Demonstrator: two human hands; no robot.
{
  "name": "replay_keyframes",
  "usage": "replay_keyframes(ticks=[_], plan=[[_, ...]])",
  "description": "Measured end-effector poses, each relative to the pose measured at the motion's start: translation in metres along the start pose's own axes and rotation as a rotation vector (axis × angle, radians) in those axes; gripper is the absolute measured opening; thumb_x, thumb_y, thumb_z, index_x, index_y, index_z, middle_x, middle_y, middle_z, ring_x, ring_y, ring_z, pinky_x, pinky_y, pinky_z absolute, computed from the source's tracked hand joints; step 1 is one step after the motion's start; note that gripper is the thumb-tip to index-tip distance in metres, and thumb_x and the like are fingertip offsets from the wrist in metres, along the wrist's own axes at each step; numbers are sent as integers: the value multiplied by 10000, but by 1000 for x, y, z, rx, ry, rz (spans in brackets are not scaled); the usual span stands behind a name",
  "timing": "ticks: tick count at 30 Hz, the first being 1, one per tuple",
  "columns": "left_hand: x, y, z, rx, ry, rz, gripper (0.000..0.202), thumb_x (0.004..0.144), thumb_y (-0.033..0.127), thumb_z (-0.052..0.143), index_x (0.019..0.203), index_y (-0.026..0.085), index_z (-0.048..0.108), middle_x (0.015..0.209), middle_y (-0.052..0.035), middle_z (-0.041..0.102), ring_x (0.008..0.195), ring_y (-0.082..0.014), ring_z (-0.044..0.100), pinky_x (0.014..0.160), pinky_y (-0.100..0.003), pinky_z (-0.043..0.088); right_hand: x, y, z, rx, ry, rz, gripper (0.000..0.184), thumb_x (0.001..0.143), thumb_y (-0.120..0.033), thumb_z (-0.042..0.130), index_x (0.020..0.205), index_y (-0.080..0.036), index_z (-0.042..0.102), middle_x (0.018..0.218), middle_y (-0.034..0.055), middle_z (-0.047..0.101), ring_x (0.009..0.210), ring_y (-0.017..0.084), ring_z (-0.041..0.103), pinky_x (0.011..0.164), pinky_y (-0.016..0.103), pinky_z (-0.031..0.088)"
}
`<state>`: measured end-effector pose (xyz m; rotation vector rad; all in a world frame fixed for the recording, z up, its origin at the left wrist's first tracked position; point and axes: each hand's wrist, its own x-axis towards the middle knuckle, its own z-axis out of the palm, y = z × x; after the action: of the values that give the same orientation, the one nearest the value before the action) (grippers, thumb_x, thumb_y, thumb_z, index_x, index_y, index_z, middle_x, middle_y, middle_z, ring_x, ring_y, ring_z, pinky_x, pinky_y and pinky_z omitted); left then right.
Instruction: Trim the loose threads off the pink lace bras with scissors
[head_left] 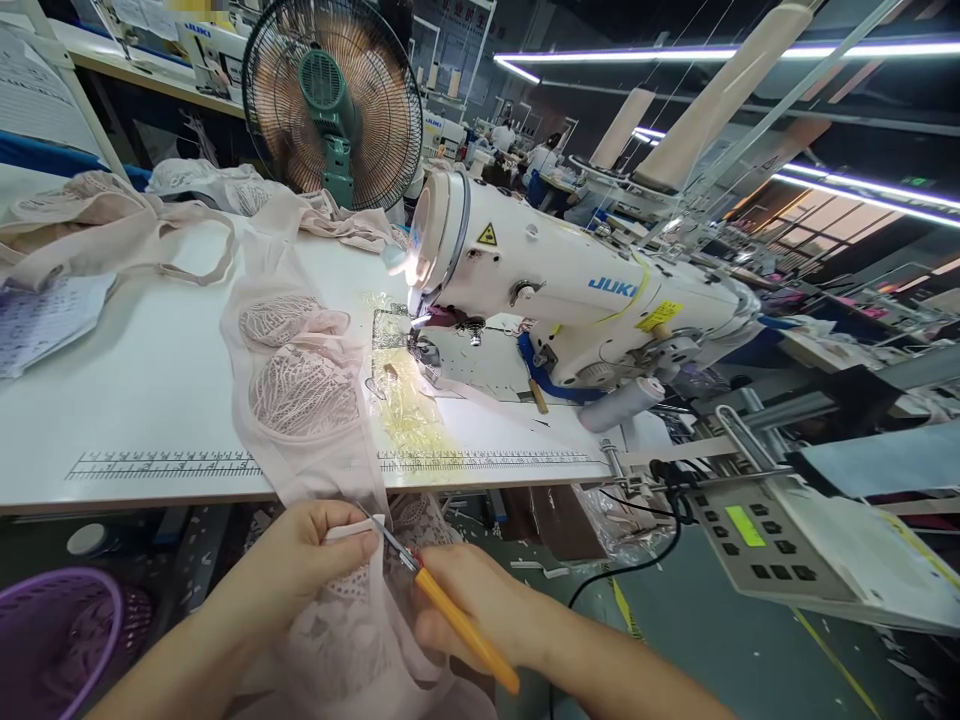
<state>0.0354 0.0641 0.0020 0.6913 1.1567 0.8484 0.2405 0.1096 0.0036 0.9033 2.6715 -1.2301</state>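
The pale pink bra (304,400) lies partly on the desk (150,400), its 2 lace cups flat on the white top to the left of the needle, while the rest hangs over the front edge. Both cups look joined to the band already, so much of the assembly seems done. At the front edge, a narrow white strip (349,530) shows along the fabric, and the work in hand appears to be here. That detail looks unfinished: the metal tip of an orange-handled tool (461,625) lies against the strip's end, and I cannot tell whether anything has been cut through.

The left hand (319,550) has its grip pinched on the bra's edge, thumb over the strip. The right hand (472,595) has its grip closed around the tool, just beside the left fingertips.

Farther out, the sewing machine (517,235) has its work lamp lit; the cups lie apart from its needle, so no stitching of them seems under way at this moment. A heap of similar garments (97,215) sits at the back left of the desk, and a purple basket (120,620) on the lower left holds more lace; whether these 2 lots are finished or waiting cannot be told. Behind the desk stands a large fan (334,100).
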Motion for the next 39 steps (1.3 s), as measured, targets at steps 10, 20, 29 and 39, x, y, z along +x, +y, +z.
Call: replay_keyframes(ticks=[10,20,29,39], plan=[[2,-7,-1,161,36,51,343,680,487,632,631,172,506,550,55,438,489,-95,368,501,-218,293,0,1,-6,-82,-32,-5,713,686,-883,122,672,-194,305,632,-18,384,509,86,269,478,234,234],[-2,0,4,259,61,75,314,705,465,569,617,185,455,554,70,349,504,-91,272,488,-224,208,1,3,-1,-52,11,30,667,727,-847,194,645,-193,296,582,-33,348,501,82,255,475,220,229],[-1,-1,3,214,56,87,323,694,461,594,602,186,450,556,72,332,508,-89,265,494,-221,199,4,6,7,80,27,39,660,735,-834,209,631,-192,318,554,-30,353,488,82,291,460,217,242],[-2,-2,-1,170,54,80,366,679,503,631,594,173,497,525,65,364,478,-82,280,476,-218,202,7,22,23,81,148,22,643,760,-804,190,589,-196,313,507,-34,333,455,81,298,451,227,219]])
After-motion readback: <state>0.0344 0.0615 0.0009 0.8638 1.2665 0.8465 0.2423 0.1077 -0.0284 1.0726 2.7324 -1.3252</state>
